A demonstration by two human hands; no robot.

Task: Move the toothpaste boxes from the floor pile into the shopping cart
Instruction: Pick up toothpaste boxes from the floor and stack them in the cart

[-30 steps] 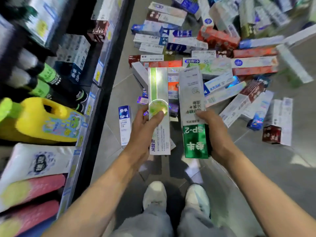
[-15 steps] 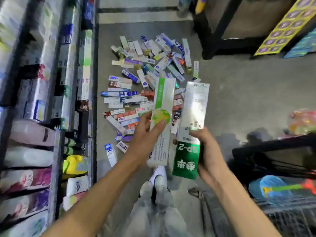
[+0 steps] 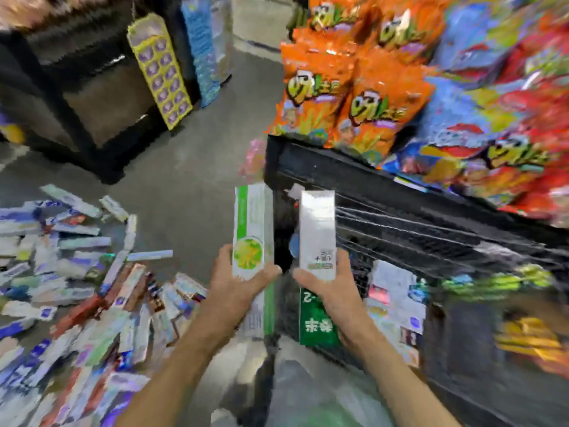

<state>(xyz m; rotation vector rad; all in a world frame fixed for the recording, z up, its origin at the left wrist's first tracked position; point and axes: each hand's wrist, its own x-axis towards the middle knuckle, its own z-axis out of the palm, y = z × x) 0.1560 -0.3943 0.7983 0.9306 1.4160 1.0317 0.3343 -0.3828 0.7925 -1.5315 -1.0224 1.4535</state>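
You're standing on a grey shop floor [image 3: 191, 167], whole view pretty blurred. The floor pile [image 3: 70, 291] of toothpaste boxes sprawls at your lower left. Straight ahead to the right is the shopping cart [image 3: 415, 229], black wire, with a few boxes already lying inside. Right behind it, orange snack bags [image 3: 354, 87] crowd the shelf. A dark display stand [image 3: 80, 97] sits far left with a yellow card rack [image 3: 160, 69] leaning on it. Your left hand [image 3: 237, 288] has its fingers wrapped round the green-striped box [image 3: 251, 229]; your right hand [image 3: 332, 291] grips the white and green box [image 3: 317, 235]. Both stand upright at the cart's near corner. Open floor runs between pile and stand.
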